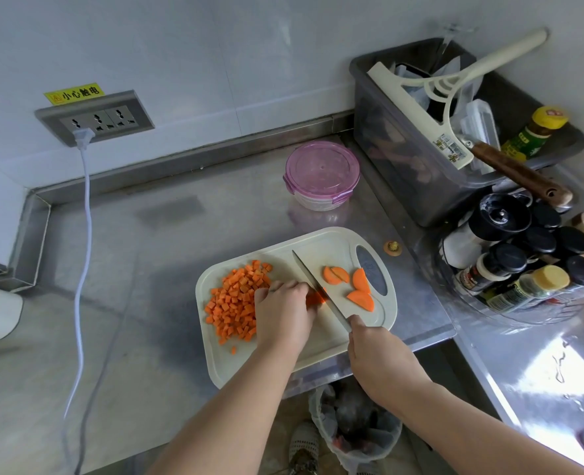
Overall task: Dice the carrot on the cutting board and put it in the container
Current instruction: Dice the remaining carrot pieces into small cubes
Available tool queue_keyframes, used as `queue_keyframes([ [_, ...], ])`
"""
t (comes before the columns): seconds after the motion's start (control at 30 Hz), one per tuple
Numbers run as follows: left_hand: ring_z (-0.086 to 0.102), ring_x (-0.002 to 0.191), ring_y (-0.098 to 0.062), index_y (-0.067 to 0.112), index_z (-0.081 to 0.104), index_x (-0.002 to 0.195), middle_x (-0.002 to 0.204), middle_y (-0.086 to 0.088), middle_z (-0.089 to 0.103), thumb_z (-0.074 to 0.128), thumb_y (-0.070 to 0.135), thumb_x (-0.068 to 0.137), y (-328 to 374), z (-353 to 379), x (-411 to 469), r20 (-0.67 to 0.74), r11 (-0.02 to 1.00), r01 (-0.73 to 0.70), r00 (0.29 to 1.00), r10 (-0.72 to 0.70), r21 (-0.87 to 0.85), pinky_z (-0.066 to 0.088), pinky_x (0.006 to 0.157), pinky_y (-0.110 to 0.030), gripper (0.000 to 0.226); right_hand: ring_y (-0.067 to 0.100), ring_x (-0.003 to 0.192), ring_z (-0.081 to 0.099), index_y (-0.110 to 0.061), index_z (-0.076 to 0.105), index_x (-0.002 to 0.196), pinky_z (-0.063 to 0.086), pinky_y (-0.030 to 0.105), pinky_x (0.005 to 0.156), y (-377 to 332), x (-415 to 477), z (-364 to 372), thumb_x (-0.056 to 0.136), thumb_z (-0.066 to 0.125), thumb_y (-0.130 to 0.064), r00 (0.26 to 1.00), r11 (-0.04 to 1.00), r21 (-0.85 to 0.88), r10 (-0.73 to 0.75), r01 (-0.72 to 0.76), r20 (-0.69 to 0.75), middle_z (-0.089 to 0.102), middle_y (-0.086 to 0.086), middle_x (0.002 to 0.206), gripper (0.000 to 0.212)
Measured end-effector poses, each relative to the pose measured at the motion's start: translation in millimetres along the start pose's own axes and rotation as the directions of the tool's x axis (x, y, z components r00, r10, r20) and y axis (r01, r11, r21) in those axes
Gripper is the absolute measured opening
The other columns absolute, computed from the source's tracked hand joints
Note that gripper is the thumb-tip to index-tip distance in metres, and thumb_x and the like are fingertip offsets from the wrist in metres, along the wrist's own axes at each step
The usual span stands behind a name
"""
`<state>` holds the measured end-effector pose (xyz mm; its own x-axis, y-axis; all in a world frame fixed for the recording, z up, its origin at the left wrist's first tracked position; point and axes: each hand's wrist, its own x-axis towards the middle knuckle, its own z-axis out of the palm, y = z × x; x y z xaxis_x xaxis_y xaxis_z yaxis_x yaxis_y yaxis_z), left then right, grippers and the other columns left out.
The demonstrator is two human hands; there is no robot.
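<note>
A steel counter meets a white wall bearing a triple socket with one plug

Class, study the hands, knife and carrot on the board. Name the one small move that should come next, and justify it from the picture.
Probably press the knife down through the carrot piece that the left hand pins, making another cut. The right hand holds the blade right against that piece, and half-round slices wait undiced to the right, so dicing is not finished.
</note>
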<state>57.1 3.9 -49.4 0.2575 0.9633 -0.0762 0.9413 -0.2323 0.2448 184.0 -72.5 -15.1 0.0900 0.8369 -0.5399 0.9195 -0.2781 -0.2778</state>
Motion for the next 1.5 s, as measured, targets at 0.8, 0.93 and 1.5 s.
queue_keyframes([
  [0.8,0.049,0.114,-0.015,0.033,0.06,0.118,0.113,0.012,0.065,0.051,0.047,0.09,-3,-8,-8,0.012,1.0,0.023,1.0,-0.023,0.013,0.029,0.092,-0.032,0.033,0.019,0.071,0.059,-0.018,0.046,0.121,0.048,0.033,0.064,3,3,-1,0.104,0.029,-0.025,0.995,0.992,0.118,-0.023,0.035,-0.098,0.059,0.001,0.081,0.025],
  [0.93,0.046,0.114,-0.014,0.034,0.061,0.116,0.111,0.014,0.063,0.051,0.049,0.089,-9,-7,-9,0.022,0.998,0.032,0.999,-0.033,0.057,0.027,0.09,-0.032,0.032,0.02,0.071,0.058,-0.015,0.043,0.129,0.046,0.032,0.061,1,1,1,0.103,0.033,-0.02,0.996,0.998,0.048,-0.04,0.044,-0.076,0.057,0.001,0.08,0.028],
  [1.5,0.04,0.119,-0.019,0.028,0.06,0.113,0.116,0.01,0.059,0.051,0.04,0.092,-10,-8,-6,0.089,0.996,0.01,0.996,-0.018,0.089,0.027,0.091,-0.036,0.026,0.019,0.081,0.065,-0.013,0.033,0.139,0.058,0.035,0.072,-5,8,8,0.094,0.041,-0.003,0.999,1.0,-0.004,-0.007,0.007,0.038,0.064,0.002,0.095,0.046],
])
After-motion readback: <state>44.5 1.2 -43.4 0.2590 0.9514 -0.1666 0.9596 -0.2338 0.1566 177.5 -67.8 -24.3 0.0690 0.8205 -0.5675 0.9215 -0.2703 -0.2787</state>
